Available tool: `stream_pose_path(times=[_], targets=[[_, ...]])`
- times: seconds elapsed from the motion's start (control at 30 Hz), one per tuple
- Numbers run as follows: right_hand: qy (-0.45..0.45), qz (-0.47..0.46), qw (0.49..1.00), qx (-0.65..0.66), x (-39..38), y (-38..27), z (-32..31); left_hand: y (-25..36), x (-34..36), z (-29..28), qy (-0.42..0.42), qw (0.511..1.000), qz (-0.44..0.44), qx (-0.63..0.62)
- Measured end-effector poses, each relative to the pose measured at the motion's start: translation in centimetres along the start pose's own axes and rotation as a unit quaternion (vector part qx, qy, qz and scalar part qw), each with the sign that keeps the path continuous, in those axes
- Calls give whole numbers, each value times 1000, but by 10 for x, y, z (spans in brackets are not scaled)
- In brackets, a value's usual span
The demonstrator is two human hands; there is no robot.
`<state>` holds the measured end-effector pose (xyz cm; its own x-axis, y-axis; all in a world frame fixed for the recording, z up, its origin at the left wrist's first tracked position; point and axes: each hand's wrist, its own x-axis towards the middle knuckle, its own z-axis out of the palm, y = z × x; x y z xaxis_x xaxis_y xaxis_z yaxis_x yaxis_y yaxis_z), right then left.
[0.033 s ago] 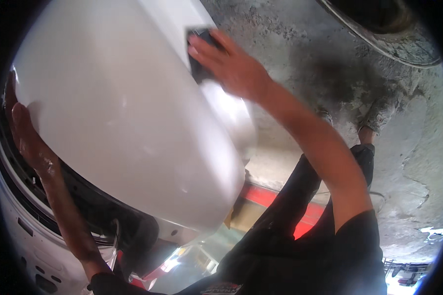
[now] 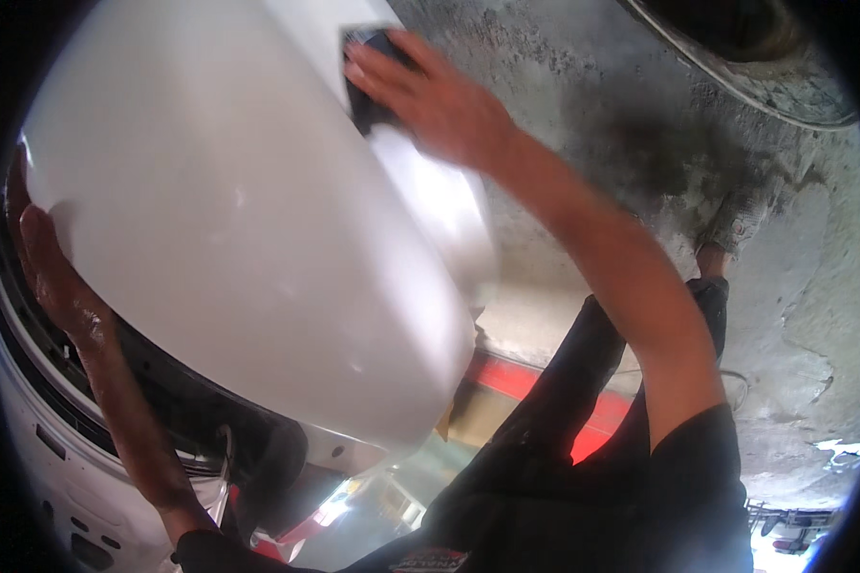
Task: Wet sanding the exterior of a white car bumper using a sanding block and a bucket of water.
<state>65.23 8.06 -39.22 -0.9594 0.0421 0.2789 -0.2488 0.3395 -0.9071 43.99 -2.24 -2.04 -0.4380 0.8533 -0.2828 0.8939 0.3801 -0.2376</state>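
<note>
A glossy white curved body panel (image 2: 229,248) fills the left and middle of the head view. My right hand (image 2: 430,95) grips a dark block (image 2: 358,100) against the panel's upper right part, beside a bright reflection. My left hand (image 2: 57,277) holds the panel's left edge, its thumb showing and its other fingers partly hidden in shadow along that edge.
A silver car-door frame with holes (image 2: 57,487) lies at lower left. Red and tan items (image 2: 506,377) show below the panel. A stained concrete floor (image 2: 784,315) runs along the right, with my shoe (image 2: 741,220) on it and a large round rim (image 2: 784,105) at top right.
My right hand and the dark block have moved up and slightly left along the panel. My left hand stays almost in the same place.
</note>
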Motion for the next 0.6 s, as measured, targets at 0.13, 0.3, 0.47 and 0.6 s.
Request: stream_pose_path(times=[0.13, 0.3, 0.47, 0.6], targets=[[24, 30, 999, -3, 33, 3, -4, -5, -11, -11, -22, 995, 72, 66], [21, 137, 966, 220, -75, -64, -7, 1, -1, -21, -63, 987, 104, 101], [-22, 161, 941, 296, -121, -76, -19, -12, -7, -16, -68, 990, 116, 49], [-13, 284, 826, 487, -102, -101, -48, -1, -4, -18, -90, 984, 146, 49]])
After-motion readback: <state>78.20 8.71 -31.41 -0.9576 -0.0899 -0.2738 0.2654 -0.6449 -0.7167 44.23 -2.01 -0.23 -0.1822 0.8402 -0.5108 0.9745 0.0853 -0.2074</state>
